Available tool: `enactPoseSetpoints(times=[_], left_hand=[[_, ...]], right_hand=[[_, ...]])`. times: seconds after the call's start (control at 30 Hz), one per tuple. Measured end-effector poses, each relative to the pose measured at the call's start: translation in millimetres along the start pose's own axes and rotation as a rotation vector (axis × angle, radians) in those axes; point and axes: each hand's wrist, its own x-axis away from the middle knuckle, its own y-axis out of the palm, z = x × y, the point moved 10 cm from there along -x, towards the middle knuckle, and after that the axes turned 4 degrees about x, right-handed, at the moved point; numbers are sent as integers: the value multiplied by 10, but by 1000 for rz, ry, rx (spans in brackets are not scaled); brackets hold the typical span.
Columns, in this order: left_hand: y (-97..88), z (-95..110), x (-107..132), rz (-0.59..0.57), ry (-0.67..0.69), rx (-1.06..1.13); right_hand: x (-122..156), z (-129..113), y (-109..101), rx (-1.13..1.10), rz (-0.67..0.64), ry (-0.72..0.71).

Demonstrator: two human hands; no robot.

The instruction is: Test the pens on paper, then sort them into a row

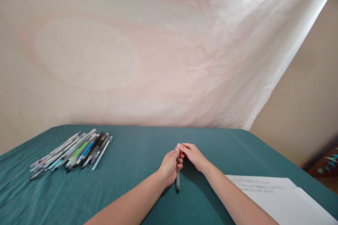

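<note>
A slim grey pen (177,181) with a dark lower end points toward me above the green cloth. My left hand (169,166) is closed around its middle, fingers curled. At the pen's far end, my right hand (192,155) pinches with thumb and fingertips, touching the left hand's fingers. The pen's top is hidden between the fingertips, so I cannot tell whether a cap is on it.
Several pens and markers (81,151) lie side by side in a pile at the left. White paper sheets (285,204) with some writing rest at the right front. The green-covered table (126,182) ends at a pale hanging sheet (169,59).
</note>
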Motion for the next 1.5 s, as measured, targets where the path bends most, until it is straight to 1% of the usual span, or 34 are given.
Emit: enactPoseSetpoints(times=[0.17, 0.33, 0.63, 0.83, 1.1, 1.3, 1.4, 1.5], left_hand=[[53, -24, 54, -55, -40, 34], [99, -5, 88, -86, -47, -6], [82, 11, 91, -56, -46, -56], [89, 6, 100, -51, -81, -61], [76, 6, 105, -22, -116, -57], [62, -18, 93, -11, -142, -76], [60, -36, 104, 1, -131, -96], [78, -45, 112, -11, -96, -111]], right_hand=[[38, -36, 40, -78, -27, -1], [24, -17, -5, -116, 14, -5], [3, 21, -60, -154, 57, 4], [-21, 68, -71, -153, 58, 1], [-17, 64, -76, -156, 74, 0], [-27, 84, -110, -148, 109, -5], [-29, 87, -118, -163, 124, 5], [-24, 68, -101, -198, 120, 3]])
